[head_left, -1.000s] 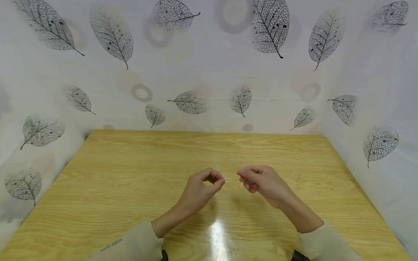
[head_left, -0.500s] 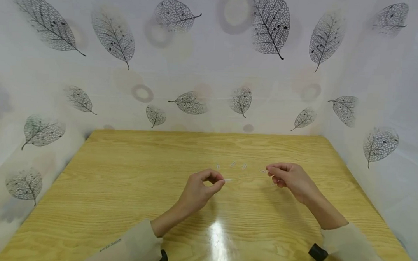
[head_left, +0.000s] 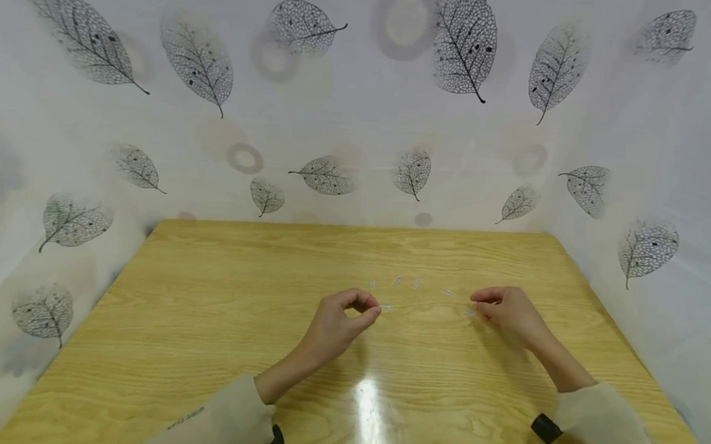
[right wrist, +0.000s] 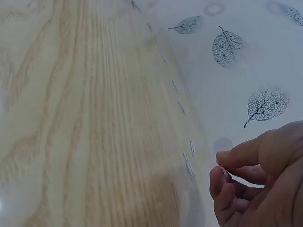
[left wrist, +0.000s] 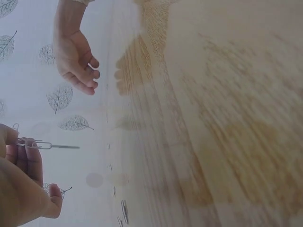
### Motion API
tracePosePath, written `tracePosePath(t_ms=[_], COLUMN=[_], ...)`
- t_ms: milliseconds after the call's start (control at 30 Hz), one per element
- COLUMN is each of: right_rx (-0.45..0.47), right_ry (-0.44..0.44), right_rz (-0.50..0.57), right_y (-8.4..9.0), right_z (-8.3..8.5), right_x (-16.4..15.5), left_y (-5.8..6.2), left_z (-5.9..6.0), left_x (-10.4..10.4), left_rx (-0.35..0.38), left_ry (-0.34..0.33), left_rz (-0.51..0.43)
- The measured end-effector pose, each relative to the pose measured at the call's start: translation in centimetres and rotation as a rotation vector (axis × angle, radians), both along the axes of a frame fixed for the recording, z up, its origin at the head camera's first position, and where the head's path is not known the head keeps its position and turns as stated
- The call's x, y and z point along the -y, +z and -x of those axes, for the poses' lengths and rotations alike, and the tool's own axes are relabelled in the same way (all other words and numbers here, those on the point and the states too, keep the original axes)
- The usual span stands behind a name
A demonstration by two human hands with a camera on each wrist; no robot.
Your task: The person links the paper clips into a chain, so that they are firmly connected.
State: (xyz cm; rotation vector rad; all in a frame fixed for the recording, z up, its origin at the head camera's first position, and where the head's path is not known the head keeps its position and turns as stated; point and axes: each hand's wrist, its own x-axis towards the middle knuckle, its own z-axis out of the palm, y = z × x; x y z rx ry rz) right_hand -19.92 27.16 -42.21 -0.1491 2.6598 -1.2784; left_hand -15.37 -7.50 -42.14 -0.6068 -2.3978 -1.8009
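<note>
Above the middle of the table, my left hand (head_left: 340, 324) pinches a short chain of linked paper clips (head_left: 387, 307) between thumb and index finger. In the left wrist view, the chain (left wrist: 49, 145) sticks out sideways from the fingertips. Off to the right hovers my right hand (head_left: 515, 316), its fingers loosely bent, with no clip visible between them. Just below its fingertips lies one loose paper clip (head_left: 469, 314), and left of them another paper clip (head_left: 448, 293). The right wrist view shows these clips (right wrist: 189, 165) on the wood beside the hand.
Farther back on the wooden table (head_left: 240, 276) lie more loose paper clips: one paper clip (head_left: 372, 284) behind the left hand, another paper clip (head_left: 397, 281) and a third paper clip (head_left: 416, 284) to its right. A leaf-patterned white curtain (head_left: 360, 116) surrounds the table.
My right hand has moved away from the left hand, to the right, uncovering two loose paper clips on the table. The left hand stays in place, holding the linked clips.
</note>
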Motion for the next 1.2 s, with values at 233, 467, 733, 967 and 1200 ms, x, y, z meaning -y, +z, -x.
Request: tracePosePath(t_ms=[233, 467, 733, 967, 1200], right_rx=[-0.126, -0.118, -0.146, -0.197, -0.161], right_ry=[0.043, 0.045, 0.04, 0.092, 0.13], right_rz=[-0.161, -0.192, -0.276, -0.328, -0.272], right_y=[-0.8, -1.0, -1.6, -1.6, -1.6], right_z=[-0.1, 0.0, 0.2, 0.3, 0.3], right_x=[0.4, 0.3, 0.4, 0.7, 0.5], left_y=[0.0, 0.0, 0.0, 0.1, -0.1], left_z=[0.0, -0.1, -0.1, -0.2, -0.2], left_x=[0.0, 0.0, -0.1, -0.1, -0.3], left_rx=[-0.012, -0.001, 0.008, 0.008, 0.004], left_ry=[0.003, 0.003, 0.009, 0.019, 0.021], left_rz=[0.008, 0.007, 0.014, 0.021, 0.029])
